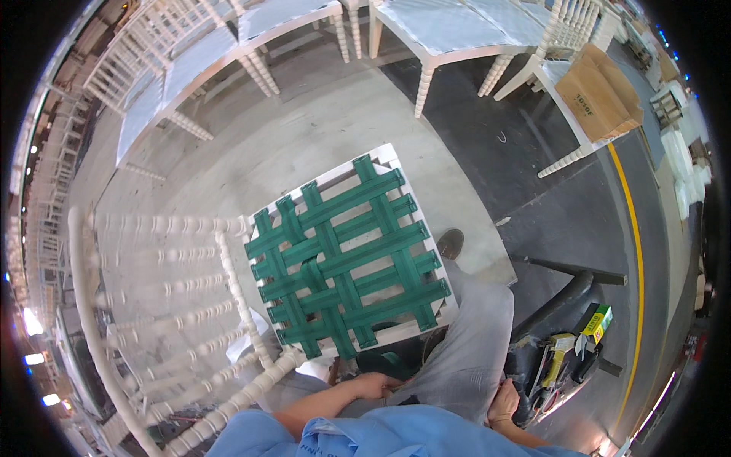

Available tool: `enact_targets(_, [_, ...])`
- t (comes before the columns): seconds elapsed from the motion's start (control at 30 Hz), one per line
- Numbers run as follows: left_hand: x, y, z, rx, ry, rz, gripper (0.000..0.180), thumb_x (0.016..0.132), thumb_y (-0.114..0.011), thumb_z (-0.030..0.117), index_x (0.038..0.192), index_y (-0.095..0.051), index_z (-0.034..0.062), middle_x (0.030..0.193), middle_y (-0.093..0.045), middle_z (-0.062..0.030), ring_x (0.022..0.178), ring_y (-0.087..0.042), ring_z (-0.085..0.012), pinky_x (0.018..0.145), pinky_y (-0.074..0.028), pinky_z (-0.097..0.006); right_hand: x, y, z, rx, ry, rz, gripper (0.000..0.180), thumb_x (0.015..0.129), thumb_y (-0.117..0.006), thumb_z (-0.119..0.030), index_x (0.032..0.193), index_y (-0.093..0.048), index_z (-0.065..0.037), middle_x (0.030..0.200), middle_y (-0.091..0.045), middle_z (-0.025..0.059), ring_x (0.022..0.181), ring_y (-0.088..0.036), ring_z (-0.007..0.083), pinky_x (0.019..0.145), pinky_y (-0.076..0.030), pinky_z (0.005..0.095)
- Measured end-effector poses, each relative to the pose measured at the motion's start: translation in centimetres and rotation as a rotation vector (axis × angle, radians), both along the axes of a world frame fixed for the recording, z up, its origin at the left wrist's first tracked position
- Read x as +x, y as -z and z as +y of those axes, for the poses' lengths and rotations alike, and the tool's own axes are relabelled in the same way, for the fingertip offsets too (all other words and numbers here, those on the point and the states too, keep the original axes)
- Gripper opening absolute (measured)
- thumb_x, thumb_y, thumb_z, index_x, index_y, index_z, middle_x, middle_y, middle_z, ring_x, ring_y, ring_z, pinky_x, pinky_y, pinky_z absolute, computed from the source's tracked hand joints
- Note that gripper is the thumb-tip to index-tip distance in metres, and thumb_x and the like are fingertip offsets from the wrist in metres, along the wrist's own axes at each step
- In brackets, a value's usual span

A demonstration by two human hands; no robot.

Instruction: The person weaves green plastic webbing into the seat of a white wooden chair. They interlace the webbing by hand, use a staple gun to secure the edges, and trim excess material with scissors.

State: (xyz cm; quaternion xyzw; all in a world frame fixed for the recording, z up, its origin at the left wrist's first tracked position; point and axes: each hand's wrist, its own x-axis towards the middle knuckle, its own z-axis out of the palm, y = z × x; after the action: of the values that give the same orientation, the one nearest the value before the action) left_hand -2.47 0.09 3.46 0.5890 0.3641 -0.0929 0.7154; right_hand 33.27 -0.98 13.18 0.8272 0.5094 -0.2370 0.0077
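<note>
Green webbing [346,255] on white chair seat [396,164] above left hand [377,385]; right hand [504,404] apart; grips unclear; keep straps taut.

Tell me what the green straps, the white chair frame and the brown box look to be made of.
Green straps: likely woven synthetic webbing, matte; flat bands interlaced over and under.
White chair frame: probably painted wood, though moulded resin is possible; turned, beaded spindles, even white coat.
Brown box: corrugated cardboard, plain kraft brown, with folded flaps.
</note>
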Motion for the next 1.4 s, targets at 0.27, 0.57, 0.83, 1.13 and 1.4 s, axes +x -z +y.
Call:
enact_targets(0.27, [-0.4, 0.4, -0.7, 0.143, -0.099, 0.313, 0.045, 0.090, -0.065, 0.032, 0.132, -0.063, 0.0169, 0.118, -0.070, -0.0141, 0.110, -0.066, -0.0312, 0.094, -0.051, -0.044, -0.2, -0.4, -0.3, 0.005, 0.143, 0.083, 0.074, 0.104, -0.027, -0.054, 0.093, -0.070, 0.005, 0.093, -0.069, 0.0279, 0.094, -0.064, 0.0462, 0.083, -0.046, 0.0511])
enact_targets(0.57, [-4.8, -2.4, -1.3, -0.669, -1.528, 0.080, 0.085, 0.083, -0.070, 0.065, 0.138, -0.049, 0.0036, 0.122, -0.054, -0.0169, 0.095, -0.052, -0.0332, 0.092, -0.044, -0.054, 1.3, 2.1, -0.7, 0.210, 0.036, 0.187, 0.073, 0.105, -0.031, -0.051, 0.088, -0.067, 0.010, 0.080, -0.067, 0.0292, 0.081, -0.064, 0.0464, 0.076, -0.045, 0.0492])
enact_targets(0.83, [-3.9, -3.3, -1.0, -0.501, -1.959, -0.308, 0.056, 0.084, -0.079, 0.037, 0.123, -0.061, 0.0019, 0.126, -0.061, -0.0159, 0.115, -0.056, -0.0287, 0.095, -0.044, -0.048, 0.4, -1.6, -1.0, 0.022, 0.110, 0.292, 0.078, 0.101, -0.028, -0.060, 0.097, -0.070, 0.006, 0.096, -0.069, 0.0301, 0.094, -0.061, 0.0479, 0.087, -0.042, 0.0507])
enact_targets(1.13, [-2.4, -2.1, -0.1, -0.150, -2.083, -0.141, 0.059, 0.078, -0.084, 0.021, 0.122, -0.061, -0.0098, 0.122, -0.066, -0.0186, 0.108, -0.064, -0.0271, 0.092, -0.051, -0.038, 0.0, -1.8, -3.8, 0.028, 0.077, 0.274, 0.079, 0.100, -0.028, -0.059, 0.100, -0.070, 0.007, 0.101, -0.068, 0.0321, 0.101, -0.061, 0.0485, 0.092, -0.042, 0.0510])
enact_targets(1.4, [-1.9, 0.3, 4.3, -0.147, -2.318, -0.005, 0.050, 0.085, -0.079, 0.013, 0.124, -0.055, -0.0060, 0.122, -0.064, -0.0155, 0.107, -0.063, -0.0272, 0.087, -0.052, -0.046, 1.3, 2.8, -4.9, 0.147, 0.027, 0.151, 0.072, 0.105, -0.032, -0.049, 0.079, -0.064, 0.010, 0.069, -0.064, 0.0242, 0.067, -0.061, 0.0403, 0.068, -0.043, 0.0493])
